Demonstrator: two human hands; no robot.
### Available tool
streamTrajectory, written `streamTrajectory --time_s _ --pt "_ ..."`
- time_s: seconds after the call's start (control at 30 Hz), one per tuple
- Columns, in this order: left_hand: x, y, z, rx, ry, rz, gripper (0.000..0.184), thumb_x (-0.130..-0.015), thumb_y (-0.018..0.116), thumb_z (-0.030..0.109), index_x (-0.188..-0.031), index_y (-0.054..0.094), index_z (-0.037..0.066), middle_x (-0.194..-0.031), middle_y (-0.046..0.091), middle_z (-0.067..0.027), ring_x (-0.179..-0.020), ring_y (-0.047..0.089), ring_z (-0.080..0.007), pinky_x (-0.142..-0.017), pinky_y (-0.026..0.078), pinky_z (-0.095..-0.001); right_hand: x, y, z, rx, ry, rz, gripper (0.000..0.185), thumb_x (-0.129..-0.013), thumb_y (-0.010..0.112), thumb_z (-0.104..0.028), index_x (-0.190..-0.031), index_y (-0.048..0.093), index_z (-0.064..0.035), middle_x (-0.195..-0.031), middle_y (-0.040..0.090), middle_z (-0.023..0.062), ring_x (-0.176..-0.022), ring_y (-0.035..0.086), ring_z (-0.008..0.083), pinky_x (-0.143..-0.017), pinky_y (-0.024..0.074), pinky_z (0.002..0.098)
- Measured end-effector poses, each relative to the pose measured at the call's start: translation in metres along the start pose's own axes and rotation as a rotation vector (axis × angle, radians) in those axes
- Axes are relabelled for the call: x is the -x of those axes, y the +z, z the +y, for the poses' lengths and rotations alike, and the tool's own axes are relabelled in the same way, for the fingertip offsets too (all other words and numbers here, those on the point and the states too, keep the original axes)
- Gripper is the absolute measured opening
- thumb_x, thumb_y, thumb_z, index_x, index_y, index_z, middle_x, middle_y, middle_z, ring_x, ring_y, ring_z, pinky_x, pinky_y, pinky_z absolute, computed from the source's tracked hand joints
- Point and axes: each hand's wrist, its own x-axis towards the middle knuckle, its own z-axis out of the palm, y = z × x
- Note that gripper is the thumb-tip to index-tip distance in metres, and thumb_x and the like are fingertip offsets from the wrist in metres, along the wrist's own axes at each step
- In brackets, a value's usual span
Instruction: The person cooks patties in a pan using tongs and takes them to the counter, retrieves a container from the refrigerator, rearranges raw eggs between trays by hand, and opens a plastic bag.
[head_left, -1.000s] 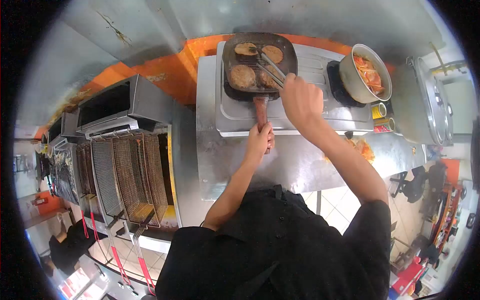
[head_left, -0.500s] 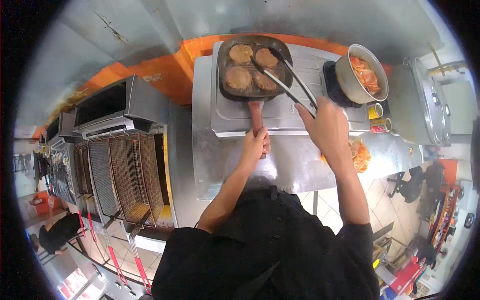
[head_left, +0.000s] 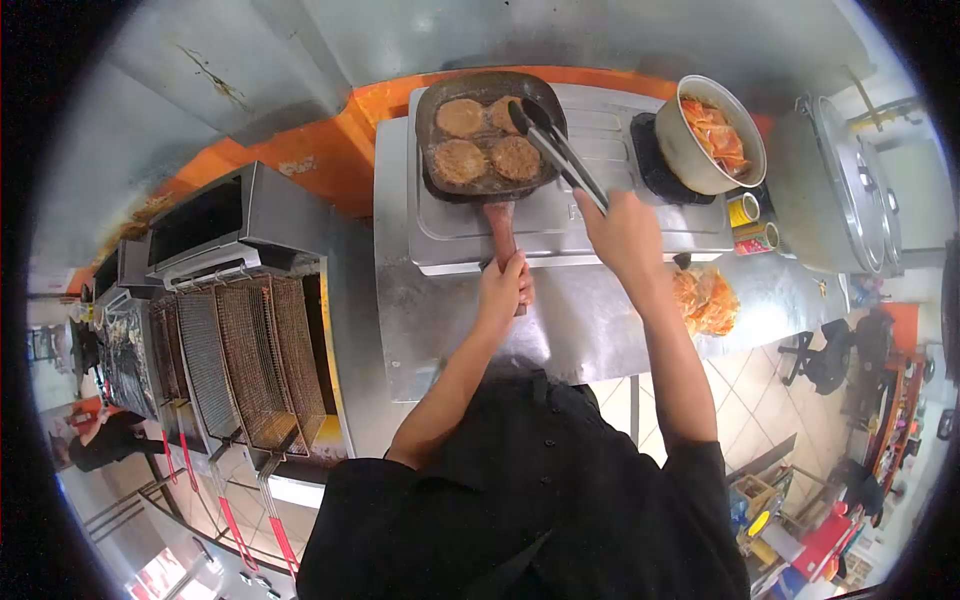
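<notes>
My left hand (head_left: 503, 290) is wrapped round the reddish-brown handle (head_left: 502, 235) of a square, dark grill pan (head_left: 427, 145) on the stove. Several browned patties (head_left: 460, 162) lie in the pan. In my right hand (head_left: 626, 235) are metal tongs (head_left: 578, 168) with black tips. The tips hover over or touch the upper right patty (head_left: 500, 116) and partly cover it; I cannot tell if they press on it. The lower right patty (head_left: 516, 158) lies uncovered just below them.
On the right burner stands a pot (head_left: 690, 150) of orange-red pieces. Two small cans (head_left: 757, 238) and a large lidded pot (head_left: 815, 200) are beside it. A plastic bag (head_left: 712, 302) lies on the steel counter (head_left: 440, 340). Fryer baskets (head_left: 255, 360) hang at left, with another person (head_left: 105, 440) beyond.
The tongs have moved from around the lower right patty up to the upper right one, and their tips are closer together. My left hand keeps its hold on the handle.
</notes>
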Motion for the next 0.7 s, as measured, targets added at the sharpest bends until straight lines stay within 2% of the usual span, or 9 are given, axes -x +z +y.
streamTrajectory --time_s 0.23,0.33,0.47,0.57,0.63,0.7 --pt "0.000 0.001 0.004 0.015 0.021 -0.011 0.021 -0.090 0.049 0.024 -0.080 0.041 0.007 -0.056 0.035 0.0037 -0.043 0.031 -0.0061 -0.040 0.026 -0.0215 -0.010 0.015 -0.017 0.151 0.018 0.019 0.042 -0.083 0.054 -0.040 -0.077 0.062 0.0003 -0.072 0.062 0.0223 -0.070 0.062 0.0406 -0.062 0.0507 0.0435" --pt "-0.006 -0.001 -0.003 0.037 0.053 -0.011 0.023 -0.090 0.049 0.023 -0.078 0.042 0.005 -0.052 0.036 0.0020 -0.039 0.032 -0.0088 -0.039 0.029 -0.0254 -0.007 0.022 -0.017 0.117 -0.004 0.012 0.041 -0.081 0.057 -0.038 -0.075 0.061 0.0018 -0.069 0.060 0.0261 -0.068 0.061 0.0421 -0.061 0.0494 0.0475" --pt "-0.014 0.002 -0.006 0.071 0.036 -0.014 0.022 -0.090 0.049 0.022 -0.078 0.042 0.005 -0.052 0.036 0.0020 -0.039 0.033 -0.0086 -0.039 0.029 -0.0251 -0.019 0.020 -0.013 0.118 -0.006 -0.017 0.042 -0.082 0.055 -0.039 -0.072 0.060 0.0014 -0.072 0.061 0.0246 -0.069 0.062 0.0412 -0.062 0.0505 0.0449" --pt "-0.012 0.001 -0.006 0.070 0.074 -0.020 0.021 -0.090 0.049 0.022 -0.078 0.042 0.006 -0.052 0.036 0.0021 -0.040 0.033 -0.0084 -0.039 0.028 -0.0249 -0.031 0.021 0.002 0.006 -0.049 0.047 0.046 -0.082 0.056 -0.040 -0.070 0.060 0.0040 -0.071 0.060 0.0279 -0.070 0.060 0.0433 -0.064 0.0492 0.0467" --pt "-0.008 0.000 -0.005 0.046 0.035 -0.001 0.021 -0.090 0.049 0.022 -0.078 0.042 0.006 -0.053 0.036 0.0024 -0.040 0.033 -0.0081 -0.039 0.029 -0.0249 -0.026 0.009 -0.004 -0.185 0.037 -0.056 0.049 -0.081 0.056 -0.040 -0.068 0.060 0.0067 -0.069 0.058 0.0306 -0.072 0.058 0.0460 -0.065 0.0474 0.0479" --pt "-0.003 0.002 -0.001 0.039 0.021 -0.006 0.021 -0.089 0.049 0.022 -0.077 0.042 0.006 -0.053 0.036 0.0026 -0.040 0.033 -0.0080 -0.039 0.029 -0.0248 -0.022 0.015 -0.005 -0.164 0.019 -0.066 0.050 -0.081 0.056 -0.040 -0.068 0.060 0.0076 -0.069 0.057 0.0313 -0.072 0.058 0.0464 -0.066 0.0470 0.0477"
